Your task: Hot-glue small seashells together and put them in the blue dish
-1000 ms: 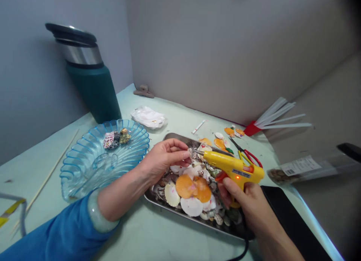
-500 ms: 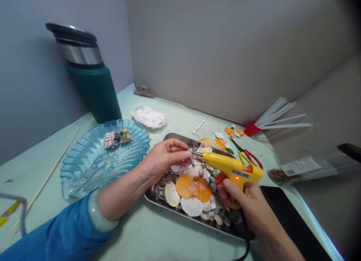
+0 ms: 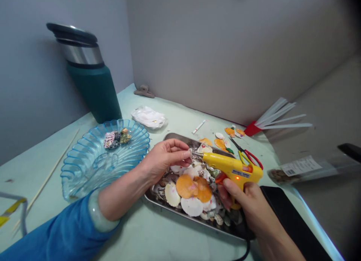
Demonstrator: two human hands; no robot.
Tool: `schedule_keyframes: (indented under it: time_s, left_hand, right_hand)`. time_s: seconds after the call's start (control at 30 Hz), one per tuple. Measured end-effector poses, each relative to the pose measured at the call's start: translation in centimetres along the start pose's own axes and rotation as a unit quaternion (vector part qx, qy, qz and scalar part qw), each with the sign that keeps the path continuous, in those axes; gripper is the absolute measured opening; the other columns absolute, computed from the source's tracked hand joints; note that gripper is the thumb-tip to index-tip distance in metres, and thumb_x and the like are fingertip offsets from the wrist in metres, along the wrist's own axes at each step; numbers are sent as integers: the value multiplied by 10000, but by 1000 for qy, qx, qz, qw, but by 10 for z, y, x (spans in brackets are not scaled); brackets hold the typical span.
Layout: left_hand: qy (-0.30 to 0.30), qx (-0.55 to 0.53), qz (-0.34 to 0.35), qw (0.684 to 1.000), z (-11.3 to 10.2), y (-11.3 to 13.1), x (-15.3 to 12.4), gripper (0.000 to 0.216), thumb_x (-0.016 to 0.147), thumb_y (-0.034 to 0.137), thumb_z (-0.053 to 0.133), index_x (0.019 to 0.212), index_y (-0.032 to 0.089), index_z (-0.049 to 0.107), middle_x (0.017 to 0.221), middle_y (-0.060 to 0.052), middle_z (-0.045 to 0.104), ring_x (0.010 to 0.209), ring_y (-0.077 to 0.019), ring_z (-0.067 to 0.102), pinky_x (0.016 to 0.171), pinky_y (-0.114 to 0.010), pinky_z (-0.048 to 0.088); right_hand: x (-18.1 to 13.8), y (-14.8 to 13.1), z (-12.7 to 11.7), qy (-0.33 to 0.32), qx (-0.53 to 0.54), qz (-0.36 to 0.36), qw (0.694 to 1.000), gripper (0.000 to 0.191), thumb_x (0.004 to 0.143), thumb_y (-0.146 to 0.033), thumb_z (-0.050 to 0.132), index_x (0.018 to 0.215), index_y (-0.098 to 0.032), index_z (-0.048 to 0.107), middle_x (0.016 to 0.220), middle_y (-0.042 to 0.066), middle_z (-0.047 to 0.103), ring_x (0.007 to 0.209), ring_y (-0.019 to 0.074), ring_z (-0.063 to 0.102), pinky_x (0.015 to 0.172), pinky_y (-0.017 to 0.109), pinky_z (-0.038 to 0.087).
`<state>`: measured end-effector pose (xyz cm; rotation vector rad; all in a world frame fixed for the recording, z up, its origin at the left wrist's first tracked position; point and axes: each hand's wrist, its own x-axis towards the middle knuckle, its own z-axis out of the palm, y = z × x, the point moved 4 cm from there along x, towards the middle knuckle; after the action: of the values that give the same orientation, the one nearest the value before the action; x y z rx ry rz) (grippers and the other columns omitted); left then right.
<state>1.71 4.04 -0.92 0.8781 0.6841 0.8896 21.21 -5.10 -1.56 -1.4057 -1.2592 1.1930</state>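
My right hand (image 3: pixel 242 197) is wrapped round the handle of a yellow glue gun (image 3: pixel 225 164), fingers at its orange trigger; a small orange light glows on its side. The metal nozzle points left at the fingertips of my left hand (image 3: pixel 172 154). Those fingers are closed in a pinch on a small pale shell (image 3: pixel 190 152), mostly hidden, with the nozzle at or touching it. Below both hands lies a metal tray (image 3: pixel 175 212) heaped with seashells. Orange scallop shells (image 3: pixel 186 185) and a white shell (image 3: pixel 191 206) lie on top of the heap.
On the left are a blue glass plate (image 3: pixel 84 155) holding several shells, a teal bottle (image 3: pixel 94 88) and a thin stick (image 3: pixel 50 174). Behind the tray lie a white packet (image 3: pixel 148 117), pliers (image 3: pixel 248 157) and a red holder (image 3: pixel 252 129) of glue sticks. A black object (image 3: pixel 284 212) lies right.
Almost nothing differs. Both hands, the glue gun and the small shell stay in the same place, with the nozzle still at the left fingertips.
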Motion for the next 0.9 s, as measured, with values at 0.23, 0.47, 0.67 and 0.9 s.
schedule_keyframes:
  time_s: [0.23, 0.47, 0.67, 0.9]
  left_hand:
    - [-11, 7, -5, 1000, 0, -2, 0, 261, 645, 189, 802, 814, 123, 614, 671, -19, 690, 603, -114, 651, 666, -270, 534]
    - [-7, -4, -10, 1000, 1, 0, -1, 248, 645, 177, 800, 797, 119, 613, 662, -17, 681, 590, -108, 645, 656, -264, 537]
    - [7, -17, -17, 1000, 0, 0, 0, 259, 643, 169, 802, 801, 110, 605, 666, -23, 682, 586, -113, 651, 645, -255, 541]
    - [6, -30, -28, 999, 1, 0, 0, 242, 661, 163, 786, 812, 104, 606, 673, -35, 689, 580, -116, 654, 641, -255, 542]
  right_hand:
    - [1, -1, 0, 7, 6, 5, 1000, 405, 823, -501, 641, 621, -170, 523, 514, -24, 492, 445, 85, 433, 427, 206, 360]
    - [1, 0, -1, 10, -3, 9, 1000, 403, 832, -498, 629, 619, -170, 532, 523, -20, 494, 452, 91, 441, 437, 216, 364]
    - [2, -1, 0, 10, 4, 4, 1000, 428, 811, -524, 642, 606, -169, 520, 508, -23, 492, 442, 87, 440, 425, 209, 363]
    - [1, 2, -2, 6, 7, 3, 1000, 427, 813, -524, 642, 609, -168, 522, 506, -28, 487, 439, 80, 431, 422, 197, 356]
